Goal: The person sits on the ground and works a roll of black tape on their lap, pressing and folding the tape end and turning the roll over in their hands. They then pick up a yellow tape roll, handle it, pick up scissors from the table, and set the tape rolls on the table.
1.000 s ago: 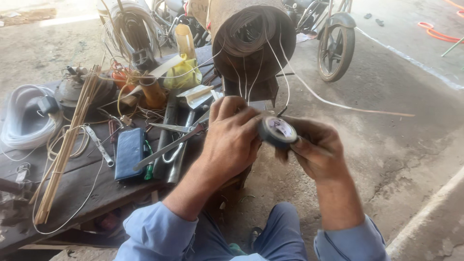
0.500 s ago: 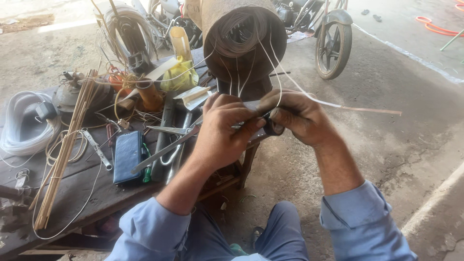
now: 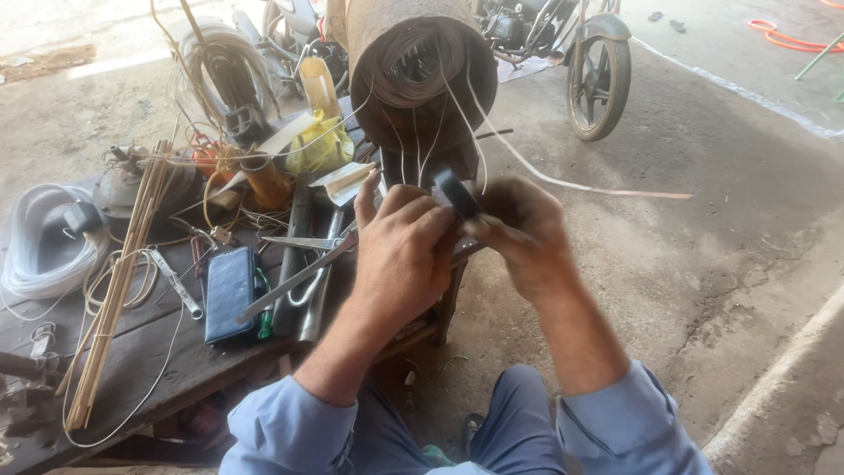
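A small black roll of tape (image 3: 457,193) is being pinched edge-on between both hands at frame centre, just below the rusty cylindrical motor housing (image 3: 420,70). The left hand (image 3: 400,255) and right hand (image 3: 519,237) are being kept curled shut around it, equally near.

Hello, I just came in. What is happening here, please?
A person in blue sleeves sits at a cluttered wooden bench and works with both hands in front of a large motor winding. The right hand pinches a roll of black tape and the left hand closes beside it, around the thin white wires that hang from the winding. Scissors, a blue case and a spanner lie on the bench. A motorcycle stands behind.
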`<state>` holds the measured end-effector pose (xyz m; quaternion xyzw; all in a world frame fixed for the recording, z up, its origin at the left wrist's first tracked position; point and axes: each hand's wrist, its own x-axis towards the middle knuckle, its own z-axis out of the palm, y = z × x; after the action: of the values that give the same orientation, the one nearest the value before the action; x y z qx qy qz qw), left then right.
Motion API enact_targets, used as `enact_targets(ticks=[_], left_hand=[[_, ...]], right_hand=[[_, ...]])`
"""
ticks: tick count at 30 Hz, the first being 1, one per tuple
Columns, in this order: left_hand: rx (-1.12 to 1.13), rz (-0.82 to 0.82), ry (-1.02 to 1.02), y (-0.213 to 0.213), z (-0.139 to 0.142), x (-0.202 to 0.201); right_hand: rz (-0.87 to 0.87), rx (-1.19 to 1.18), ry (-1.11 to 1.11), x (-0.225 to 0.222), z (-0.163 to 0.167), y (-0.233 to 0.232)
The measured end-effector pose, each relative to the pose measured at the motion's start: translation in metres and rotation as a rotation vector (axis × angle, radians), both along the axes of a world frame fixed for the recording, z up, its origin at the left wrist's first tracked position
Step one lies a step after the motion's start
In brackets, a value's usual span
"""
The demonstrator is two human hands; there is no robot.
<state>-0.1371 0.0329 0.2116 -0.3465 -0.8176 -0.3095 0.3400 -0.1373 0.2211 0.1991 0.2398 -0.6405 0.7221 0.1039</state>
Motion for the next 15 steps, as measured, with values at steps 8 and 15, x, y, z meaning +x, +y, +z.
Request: enact_targets(ticks=[8,15], left_hand=[[0.045,-0.046,-0.055,-0.007,0.006,-0.008],[-0.002,-0.005,0.229,-0.009,-0.002,-0.017]], right_hand=[[0.092,0.188,-0.008,-0.033,0.018,0.005],[-0.066,-0.058,-0.217,-0.010,-0.001,0.016]])
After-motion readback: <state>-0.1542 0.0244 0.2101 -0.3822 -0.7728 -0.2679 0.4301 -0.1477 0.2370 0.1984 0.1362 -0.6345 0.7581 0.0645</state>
